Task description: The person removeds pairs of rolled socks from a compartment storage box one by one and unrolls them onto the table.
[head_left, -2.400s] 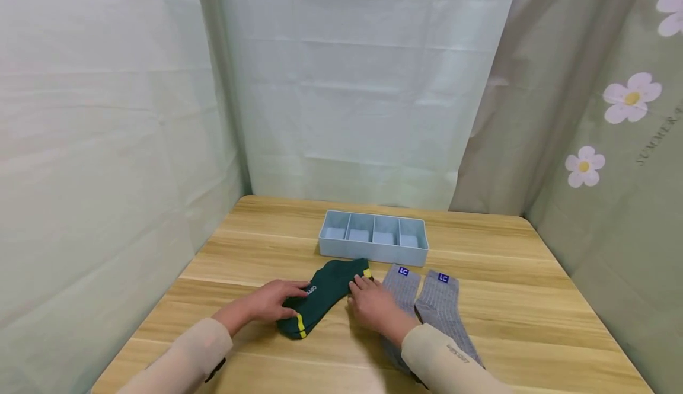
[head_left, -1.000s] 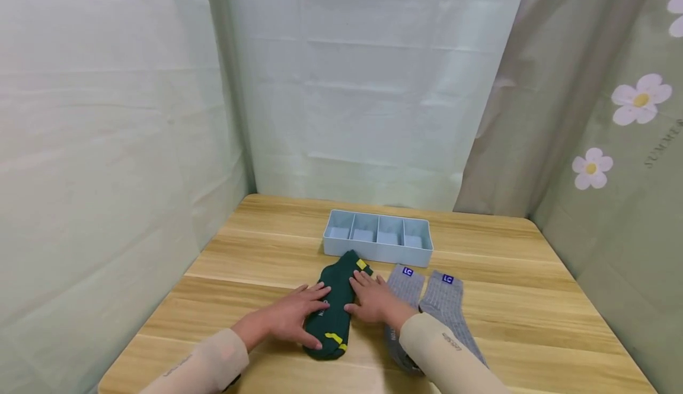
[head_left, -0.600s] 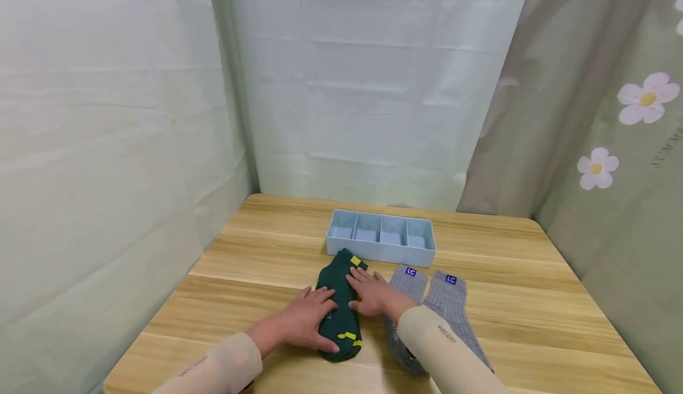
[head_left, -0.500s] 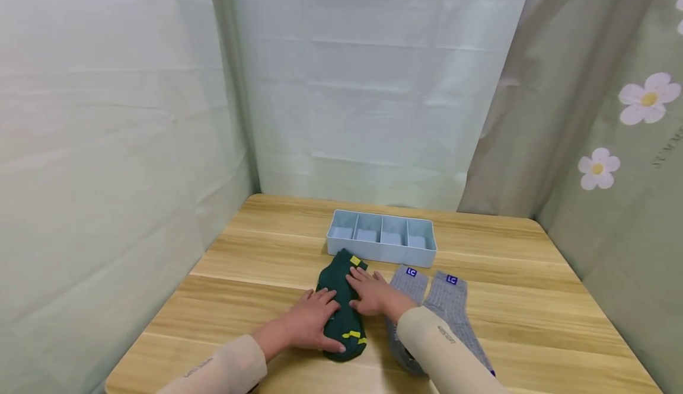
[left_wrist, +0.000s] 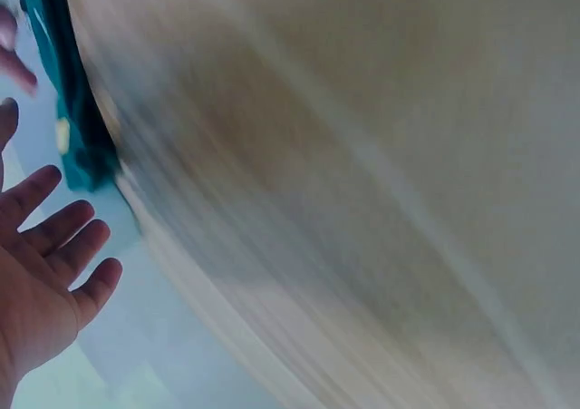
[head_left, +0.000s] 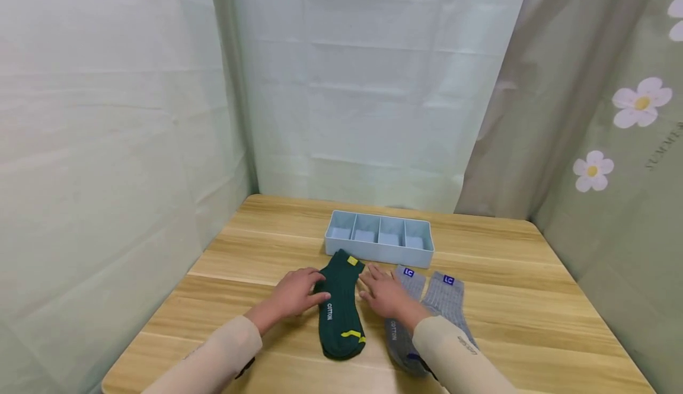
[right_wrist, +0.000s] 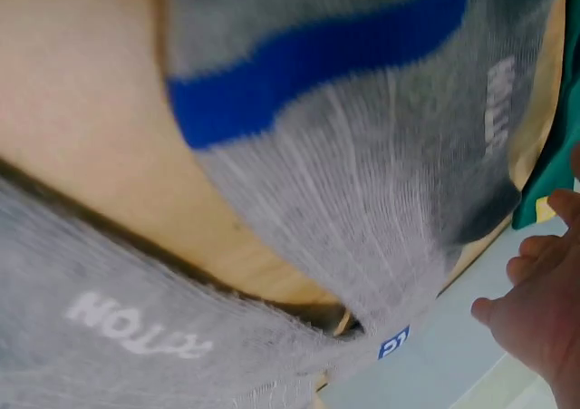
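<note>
A dark green pair of socks (head_left: 341, 308), one laid on the other, lies lengthwise in front of me with COTTON lettering and yellow patches. My left hand (head_left: 296, 292) is at its left edge, thumb and fingertips right by the fabric; in the left wrist view that hand (left_wrist: 45, 277) shows spread fingers beside the green sock (left_wrist: 80, 101). On the other side, my right hand (head_left: 385, 293) has loosely spread fingers close to the sock's right edge, partly over a grey sock (head_left: 396, 338). The right wrist view shows grey ribbed socks (right_wrist: 362, 173) near the right hand (right_wrist: 539, 300).
A light blue box (head_left: 377, 253) with several compartments stands behind the socks, its front close to the green cuff. A second grey sock (head_left: 447, 302) with a blue LC label lies at the right. Curtains (head_left: 373, 86) enclose the wooden table (head_left: 523, 299) at back and sides.
The green socks have swung from a slant to nearly upright in the head view. Both hands have since eased off them: the left back and leftward, the right slightly rightward.
</note>
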Demonstrator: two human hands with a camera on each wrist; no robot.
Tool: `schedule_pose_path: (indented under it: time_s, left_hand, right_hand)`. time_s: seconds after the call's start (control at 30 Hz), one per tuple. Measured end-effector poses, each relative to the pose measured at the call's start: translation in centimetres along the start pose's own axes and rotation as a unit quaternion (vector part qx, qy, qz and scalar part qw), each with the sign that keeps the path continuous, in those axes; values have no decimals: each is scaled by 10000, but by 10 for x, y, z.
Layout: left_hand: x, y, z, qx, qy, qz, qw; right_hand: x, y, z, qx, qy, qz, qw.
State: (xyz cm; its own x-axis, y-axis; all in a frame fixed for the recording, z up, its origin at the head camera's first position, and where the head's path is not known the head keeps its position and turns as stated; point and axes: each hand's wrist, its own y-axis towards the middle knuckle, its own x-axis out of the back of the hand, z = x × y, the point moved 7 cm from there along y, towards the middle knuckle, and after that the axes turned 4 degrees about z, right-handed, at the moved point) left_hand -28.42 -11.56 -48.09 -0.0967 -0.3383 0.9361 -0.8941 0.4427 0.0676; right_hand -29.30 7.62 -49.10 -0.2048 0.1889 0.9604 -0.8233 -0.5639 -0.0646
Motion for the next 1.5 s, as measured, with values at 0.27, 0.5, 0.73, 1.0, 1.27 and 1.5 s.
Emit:
schedule_pose_path:
  time_s: [0.27,0.5,0.73,1.0,1.27,1.5]
  left_hand:
    - [6,14,36,652,-279,-411,9966]
    - [1,21,41,767,-626,-433,9941]
    - [-4,26,35,783,-778,-486,9927]
    - [-6,27,32,882,-847,-538,9910]
    - [0,22,36,894,-960,-813,9880]
    - [12,10,56,1250,-1203,-1042,9793]
  right_hand:
    - [-6,-15,18,112,-288,0,9995]
    - [-12,-20,20,87,-413,3,9991]
    - [-13,-24,21,65,-309,24,9995]
    - [-14,-23,19,-50,-195,-70,9998]
    - [-13,-23,19,-196,-158,-51,9997]
    - [-14,-22,22,-144,-152,-76,9998]
